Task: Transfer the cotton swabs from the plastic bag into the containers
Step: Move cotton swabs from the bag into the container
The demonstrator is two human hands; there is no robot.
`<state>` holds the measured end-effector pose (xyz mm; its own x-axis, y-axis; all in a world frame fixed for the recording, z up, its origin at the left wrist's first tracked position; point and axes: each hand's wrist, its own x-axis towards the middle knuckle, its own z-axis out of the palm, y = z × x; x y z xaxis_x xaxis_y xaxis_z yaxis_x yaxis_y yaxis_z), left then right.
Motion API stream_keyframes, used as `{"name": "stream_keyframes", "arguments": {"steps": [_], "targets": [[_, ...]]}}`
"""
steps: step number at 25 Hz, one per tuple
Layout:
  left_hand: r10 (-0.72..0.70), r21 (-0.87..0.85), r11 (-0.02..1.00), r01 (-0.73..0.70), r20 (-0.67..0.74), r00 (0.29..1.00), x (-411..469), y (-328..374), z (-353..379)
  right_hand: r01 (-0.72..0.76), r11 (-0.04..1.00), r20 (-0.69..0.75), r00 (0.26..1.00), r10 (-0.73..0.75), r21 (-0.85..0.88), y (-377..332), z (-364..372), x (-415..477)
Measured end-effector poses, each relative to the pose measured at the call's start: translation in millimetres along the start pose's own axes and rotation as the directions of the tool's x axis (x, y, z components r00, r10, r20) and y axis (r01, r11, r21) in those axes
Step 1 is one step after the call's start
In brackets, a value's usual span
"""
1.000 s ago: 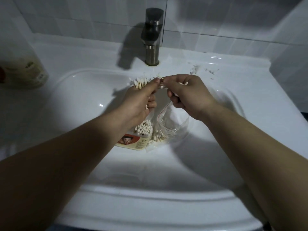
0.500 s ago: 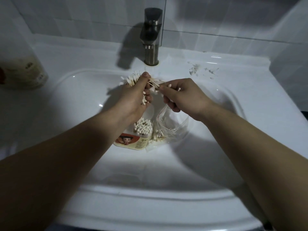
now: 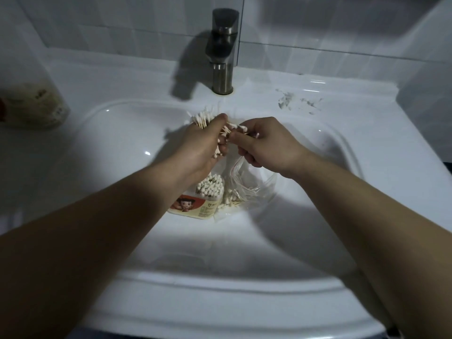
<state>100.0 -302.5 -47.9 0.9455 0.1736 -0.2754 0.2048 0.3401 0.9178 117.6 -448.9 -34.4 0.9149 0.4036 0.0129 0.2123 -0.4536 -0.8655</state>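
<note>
At the far left edge of the frame a pale bottle (image 3: 36, 104) with a printed label stands on the white counter (image 3: 110, 77), blurred and partly cut off. To its right opens the white sink (image 3: 117, 148), its basin filling the middle of the frame. The person reaches in from both bottom corners and the hands meet above the basin.

The left hand (image 3: 203, 148), just left of centre, has its fingers curled tight round a thick bundle of cotton swabs (image 3: 201, 118). Their white tips fan out above the thumb toward the upper left, and a few more tips poke out below the fingers. Under that hand, on the basin floor, sits a container (image 3: 211, 192) packed with upright swabs, white tips up, its label showing a cartoon figure on red.

Above the hands, in the upper centre, a dark metal faucet (image 3: 222, 52) rises from the counter in front of the tiled wall (image 3: 318, 28).

Just right of the container, touching it, lies the clear plastic bag (image 3: 254, 189), crumpled, with loose swabs in its lower left part. Its red-lined top edge runs up to the underside of the right hand (image 3: 266, 143); I can't tell whether the lower fingers hold it. That hand's thumb and forefinger pinch a few swabs, right against the left hand's bundle. Further right, on the counter in the upper right, are some grey smudges (image 3: 286, 101).
</note>
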Motion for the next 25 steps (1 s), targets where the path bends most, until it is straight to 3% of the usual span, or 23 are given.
{"name": "stream_keyframes", "arguments": {"steps": [5, 11, 17, 21, 25], "targets": [[0.057, -0.012, 0.998, -0.057, -0.004, 0.998, -0.5, 0.7, 0.8, -0.010, 1.000, -0.001, 1.000, 0.010, 0.017, 1.8, 3.1, 2.1], [0.090, 0.007, 0.996, -0.090, 0.003, 0.996, 0.0, 1.4, -2.0, -0.088, 0.995, 0.111, 0.990, 0.093, -0.047, 2.5, -3.3, 1.0], [0.044, -0.021, 0.999, -0.043, 0.014, 0.999, 1.8, 4.2, -3.4, -0.136, 0.987, 0.116, 0.983, 0.146, -0.087, -0.5, -0.3, 0.1], [0.012, 0.009, 1.000, -0.011, -0.037, 0.999, 1.1, 3.5, -0.8, -0.098, 0.974, 0.131, 0.983, 0.127, -0.206, -1.2, 3.3, -1.7], [-0.005, -0.063, 0.998, 0.003, -0.034, 0.999, 1.9, 3.2, -1.9, -0.099, 0.970, 0.140, 0.981, 0.133, -0.221, -2.0, 3.3, -1.4]]}}
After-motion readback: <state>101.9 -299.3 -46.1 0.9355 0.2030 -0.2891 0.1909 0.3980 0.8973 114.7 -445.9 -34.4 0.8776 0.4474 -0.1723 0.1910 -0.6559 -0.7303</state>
